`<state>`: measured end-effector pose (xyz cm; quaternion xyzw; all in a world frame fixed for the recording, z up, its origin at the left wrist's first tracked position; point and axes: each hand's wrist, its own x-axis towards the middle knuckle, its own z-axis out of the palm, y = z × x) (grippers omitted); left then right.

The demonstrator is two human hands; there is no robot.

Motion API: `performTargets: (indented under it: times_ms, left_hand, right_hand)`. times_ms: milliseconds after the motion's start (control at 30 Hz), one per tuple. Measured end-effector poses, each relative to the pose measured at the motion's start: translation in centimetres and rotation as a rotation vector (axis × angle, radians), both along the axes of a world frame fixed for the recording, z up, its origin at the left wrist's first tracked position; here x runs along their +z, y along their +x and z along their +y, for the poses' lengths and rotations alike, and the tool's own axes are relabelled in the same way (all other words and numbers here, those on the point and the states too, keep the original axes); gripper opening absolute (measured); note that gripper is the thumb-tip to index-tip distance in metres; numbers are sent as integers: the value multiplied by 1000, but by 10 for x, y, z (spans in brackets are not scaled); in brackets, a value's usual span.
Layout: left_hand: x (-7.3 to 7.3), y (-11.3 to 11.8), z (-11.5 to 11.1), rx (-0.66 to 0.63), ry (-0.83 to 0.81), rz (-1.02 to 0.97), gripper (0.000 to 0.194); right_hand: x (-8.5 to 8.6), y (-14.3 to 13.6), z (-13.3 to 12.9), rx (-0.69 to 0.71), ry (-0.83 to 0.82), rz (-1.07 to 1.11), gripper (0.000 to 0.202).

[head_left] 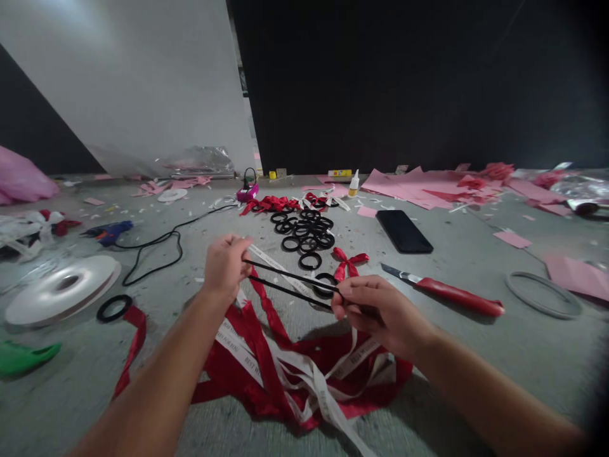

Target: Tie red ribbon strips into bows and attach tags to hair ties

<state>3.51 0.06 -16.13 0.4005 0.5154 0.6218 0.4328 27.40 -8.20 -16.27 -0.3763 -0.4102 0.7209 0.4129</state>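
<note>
A black elastic hair tie (291,273) is stretched into two near-parallel strands between my hands. My left hand (225,268) is closed round one end, and the fingers of my right hand (373,310) pinch the other. Under them lies a loose heap of red satin ribbon (259,397) and white printed ribbon (321,384). A white strip of ribbon slants behind the stretched hair tie. Just beyond my hands is a small red bow (349,260), near a pile of round black hair ties (309,230).
To the right lie a red-handled knife (457,296), a black phone (404,231) and a grey ring (542,294). On the left are a white ribbon spool (92,282), a blue glue gun (111,233) with its cord, and a green object (28,358). A glue bottle (354,185) stands farther back.
</note>
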Motion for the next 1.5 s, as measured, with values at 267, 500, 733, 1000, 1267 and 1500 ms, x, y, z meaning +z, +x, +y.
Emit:
performTargets:
  times_ms: [267, 500, 733, 1000, 1267, 1500]
  left_hand:
    - [-12, 34, -38, -483, -9, -51, 31]
    - [-10, 41, -54, -730, -66, -371, 30]
    - [-18, 46, -50, -622, -44, -91, 35]
    - [-18, 43, -44, -369, 60, 346, 13]
    - [-8, 37, -38, -91, 228, 549, 13]
    - [84, 71, -18, -344, 515, 796, 5]
  right_hand:
    - [-18, -12, -4, 25, -45, 117, 19]
    - [-18, -21, -9, -83, -6, 105, 23]
    - [-19, -21, -10, -135, -77, 161, 25]
    - [-17, -19, -9, -68, -24, 20, 27]
    - [-16, -2, 2, -372, 400, -509, 21]
    - [-26, -4, 9, -369, 724, -899, 18]
